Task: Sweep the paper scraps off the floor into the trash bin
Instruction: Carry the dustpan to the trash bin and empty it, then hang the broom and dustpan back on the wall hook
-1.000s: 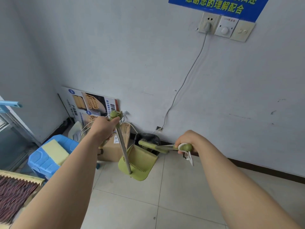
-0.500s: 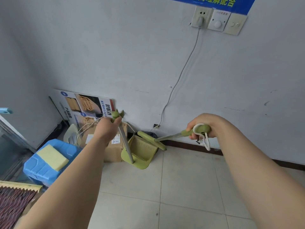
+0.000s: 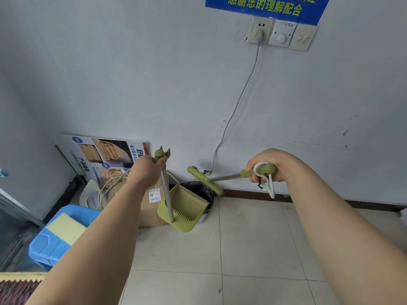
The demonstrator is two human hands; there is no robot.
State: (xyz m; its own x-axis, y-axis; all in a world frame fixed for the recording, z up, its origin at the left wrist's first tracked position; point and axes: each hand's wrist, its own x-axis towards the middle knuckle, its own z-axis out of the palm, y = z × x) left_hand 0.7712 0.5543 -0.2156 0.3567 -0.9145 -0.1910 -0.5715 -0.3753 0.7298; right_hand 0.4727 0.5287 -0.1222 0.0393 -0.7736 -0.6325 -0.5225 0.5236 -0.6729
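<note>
1. Pale grey wall (image 3: 132, 73) meets a beige tiled floor (image 3: 242, 249) in a corner. A blue sign with yellow-green characters (image 3: 264, 7) hangs above a white wall socket (image 3: 259, 29), from which a thin white cable (image 3: 237, 102) runs down.
2. The left hand (image 3: 145, 172) is clenched round the top of the metal pole of a green plastic dustpan (image 3: 187, 208). The pan is lifted and tilted, its far edge over the near rim of a grey trash bin lined with a black bag (image 3: 208, 195).
3. The right hand (image 3: 271, 164) grips the green handle end of a green broom (image 3: 204, 181), with a white cord loop (image 3: 269, 186) dangling below the fist. The broom head is slanted just behind the bin, close to the wall.
4. Whether paper scraps lie in the pan cannot be made out.
5. A brown cardboard box (image 3: 152, 208) stands just left of the bin, with a printed poster board (image 3: 105, 155) leaning behind it.
6. A blue plastic crate (image 3: 55, 238) holding a yellow sponge block (image 3: 66, 227) sits further left.
</note>
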